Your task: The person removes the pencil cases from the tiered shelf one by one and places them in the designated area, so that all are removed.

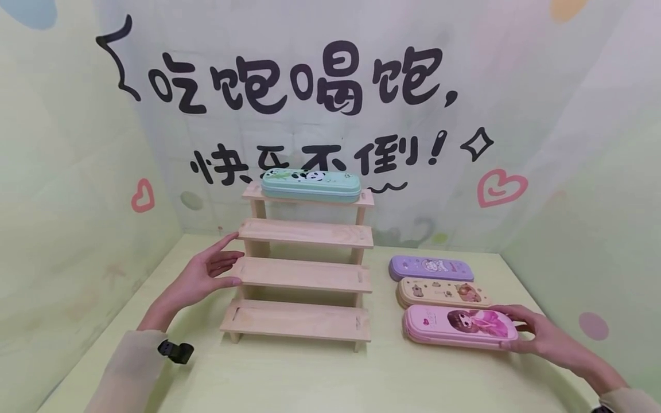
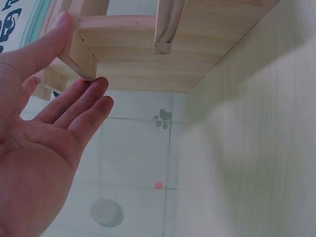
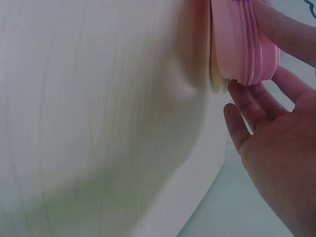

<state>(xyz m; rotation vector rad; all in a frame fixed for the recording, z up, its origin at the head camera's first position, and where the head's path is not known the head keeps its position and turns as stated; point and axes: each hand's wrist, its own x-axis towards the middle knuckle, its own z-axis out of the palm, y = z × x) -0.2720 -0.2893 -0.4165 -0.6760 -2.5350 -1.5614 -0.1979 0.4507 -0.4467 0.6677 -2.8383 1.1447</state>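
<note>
A light wooden stand (image 1: 304, 319) with several stepped shelves is in the middle of the head view. My left hand (image 1: 198, 279) holds its left side, with the thumb and fingers on opposite edges of a shelf end (image 2: 81, 57). On the right, my right hand (image 1: 542, 338) grips the right end of a pink pencil case (image 1: 439, 328) with a girl printed on its lid. The right wrist view shows the zipped end of this pencil case between thumb and fingers. Whether its underside touches the table is hidden.
A mint-green pencil case (image 1: 310, 192) with pandas lies on the top shelf. Behind the pink one, a cream pencil case (image 1: 434, 293) and a purple pencil case (image 1: 413, 268) lie on the pale table (image 1: 258, 378). Printed cloth walls (image 1: 330, 126) enclose the back and sides.
</note>
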